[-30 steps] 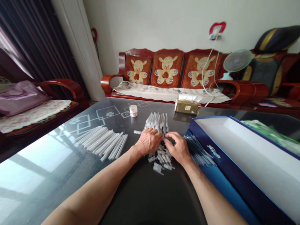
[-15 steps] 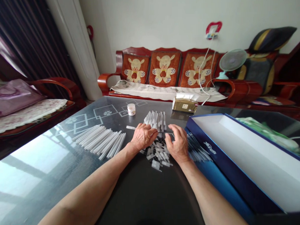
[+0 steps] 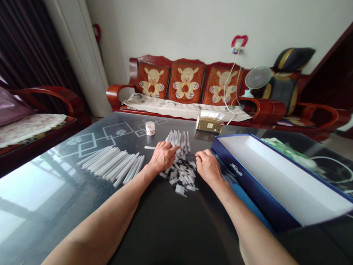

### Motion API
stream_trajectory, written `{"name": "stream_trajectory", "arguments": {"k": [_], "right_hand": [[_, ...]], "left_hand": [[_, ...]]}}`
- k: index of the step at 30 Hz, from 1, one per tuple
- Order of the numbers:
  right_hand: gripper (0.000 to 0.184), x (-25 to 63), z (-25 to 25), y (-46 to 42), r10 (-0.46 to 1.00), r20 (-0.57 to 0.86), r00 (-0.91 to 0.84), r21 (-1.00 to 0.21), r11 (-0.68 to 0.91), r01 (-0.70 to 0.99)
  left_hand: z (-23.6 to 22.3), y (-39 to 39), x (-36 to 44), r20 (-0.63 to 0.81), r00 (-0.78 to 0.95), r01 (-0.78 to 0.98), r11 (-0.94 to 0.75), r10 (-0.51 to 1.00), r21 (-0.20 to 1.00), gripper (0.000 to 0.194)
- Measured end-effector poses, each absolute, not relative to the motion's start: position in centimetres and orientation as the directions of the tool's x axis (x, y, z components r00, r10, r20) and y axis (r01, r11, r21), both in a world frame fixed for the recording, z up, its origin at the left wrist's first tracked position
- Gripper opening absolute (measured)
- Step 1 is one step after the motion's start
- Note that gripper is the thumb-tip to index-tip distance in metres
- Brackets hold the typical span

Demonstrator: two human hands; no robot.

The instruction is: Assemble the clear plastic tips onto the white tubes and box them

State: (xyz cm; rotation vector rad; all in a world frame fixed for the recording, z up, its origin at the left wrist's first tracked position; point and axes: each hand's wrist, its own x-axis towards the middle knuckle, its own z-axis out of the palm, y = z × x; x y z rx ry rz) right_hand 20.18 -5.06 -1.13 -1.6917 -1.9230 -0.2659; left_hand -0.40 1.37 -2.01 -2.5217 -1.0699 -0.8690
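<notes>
My left hand (image 3: pixel 163 156) is closed around a slim white pen barrel (image 3: pixel 149 147), one end of which sticks out to the left. To its right, the fingers of my right hand (image 3: pixel 208 165) are pinched on a thin dark rod that looks like a pen refill (image 3: pixel 192 154), mostly hidden. Between and below the hands lies a loose heap of small whitish caps (image 3: pixel 182 175) mixed with black bits. Just beyond them, several white pens (image 3: pixel 179 138) lie side by side. More dark thin refills (image 3: pixel 228 175) rest beside my right wrist.
A row of long white barrels (image 3: pixel 112 163) lies on the dark glossy table (image 3: pixel 65 194) at left. A small round tub (image 3: pixel 150 128) and a tissue box (image 3: pixel 208 123) stand farther back. At right sits a long blue box (image 3: pixel 256 184), with a green-white bag (image 3: pixel 290 153) behind it.
My right hand's fingers have closed from a looser, spread shape into a pinch. My left hand stays on the barrel. The whole view has shifted slightly to the right.
</notes>
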Motion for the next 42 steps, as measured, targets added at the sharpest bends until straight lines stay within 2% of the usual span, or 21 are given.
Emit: {"name": "stream_trajectory", "arguments": {"k": [5, 10, 14, 17, 20, 22, 23, 24, 26, 29, 31, 32, 33, 35, 37, 38, 40, 42], "right_hand": [[0.018, 23.9, 0.0, -6.3, 0.915, 0.371, 0.162, -0.102, -0.133, 0.986], [0.020, 25.0, -0.6, -7.3, 0.924, 0.342, 0.169, -0.022, -0.172, 0.985], [0.024, 24.2, -0.7, -6.9, 0.882, 0.446, 0.152, -0.063, -0.138, 0.988], [0.027, 23.0, -0.6, -6.0, 0.827, 0.555, 0.092, -0.212, 0.034, 0.977], [0.028, 21.1, -1.0, -4.8, 0.793, 0.596, 0.124, -0.473, 0.221, 0.853], [0.030, 19.6, -1.3, -4.1, 0.832, 0.508, 0.221, -0.699, 0.248, 0.671], [0.034, 18.8, -1.5, -3.9, 0.868, 0.417, 0.271, -0.811, 0.221, 0.541], [0.037, 18.1, -1.7, -3.7, 0.897, 0.318, 0.306, -0.897, 0.181, 0.403], [0.041, 17.1, -1.9, -3.5, 0.925, 0.173, 0.338, -0.979, 0.124, 0.161], [0.040, 16.5, -2.0, -3.3, 0.925, 0.062, 0.375, -0.990, 0.104, -0.092], [0.038, 16.6, -2.2, -3.1, 0.916, 0.017, 0.401, -0.976, 0.101, -0.191], [0.038, 16.8, -2.3, -3.0, 0.910, 0.007, 0.414, -0.972, 0.103, -0.212], [0.038, 16.9, -2.4, -3.0, 0.905, 0.007, 0.425, -0.971, 0.108, -0.214], [0.038, 17.1, -2.6, -2.9, 0.894, 0.038, 0.446, -0.977, 0.126, -0.171], [0.039, 17.0, -2.6, -2.9, 0.888, 0.102, 0.448, -0.984, 0.157, -0.088], [0.040, 16.9, -2.5, -3.0, 0.891, 0.135, 0.435, -0.984, 0.170, -0.044], [0.041, 16.6, -2.4, -3.1, 0.897, 0.181, 0.402, -0.981, 0.191, 0.016], [0.040, 16.3, -2.2, -3.2, 0.903, 0.183, 0.389, -0.980, 0.200, -0.002]], "left_hand": [[-2.1, 1.7, -0.5, 0.668, 0.514, 0.716, -0.698, 0.538, 0.011, 0.035], [-1.6, 1.6, -0.3, 0.675, 0.540, 0.688, -0.726, 0.502, -0.011, 0.035], [0.7, 0.9, -0.5, 0.755, 0.424, 0.704, -0.706, 0.500, 0.072, 0.029], [3.3, 0.3, -0.7, 0.831, 0.261, 0.643, -0.731, 0.490, 0.229, 0.024], [4.9, 0.2, -0.6, 0.788, 0.011, 0.389, -0.729, 0.616, 0.564, 0.019], [5.1, 0.4, -0.2, 0.622, -0.100, 0.067, -0.619, 0.776, 0.783, 0.021], [4.9, 0.6, 0.0, 0.518, -0.108, -0.096, -0.528, 0.848, 0.844, 0.025], [4.7, 0.8, 0.2, 0.420, -0.094, -0.230, -0.430, 0.903, 0.873, 0.028], [3.8, 1.1, 0.7, 0.277, -0.048, -0.374, -0.274, 0.960, 0.886, 0.033], [2.5, 1.4, 0.8, 0.230, 0.021, -0.330, -0.210, 0.973, 0.920, 0.032], [1.8, 1.5, 0.4, 0.300, 0.054, -0.109, -0.293, 0.953, 0.950, 0.026], [1.7, 1.4, 0.1, 0.372, 0.072, 0.064, -0.377, 0.925, 0.924, 0.022], [1.6, 1.3, -0.2, 0.464, 0.113, 0.255, -0.477, 0.879, 0.841, 0.020], [1.7, 0.8, -0.5, 0.615, 0.271, 0.568, -0.639, 0.741, 0.519, 0.018], [2.0, 0.1, -0.4, 0.635, 0.451, 0.692, -0.695, 0.627, 0.194, 0.021], [2.1, -0.3, -0.2, 0.608, 0.518, 0.708, -0.700, 0.602, 0.090, 0.024], [2.1, -1.0, 0.6, 0.534, 0.583, 0.723, -0.691, 0.612, 0.003, 0.029], [1.8, -1.5, 1.3, 0.471, 0.590, 0.736, -0.676, 0.656, 0.019, 0.031]]}}
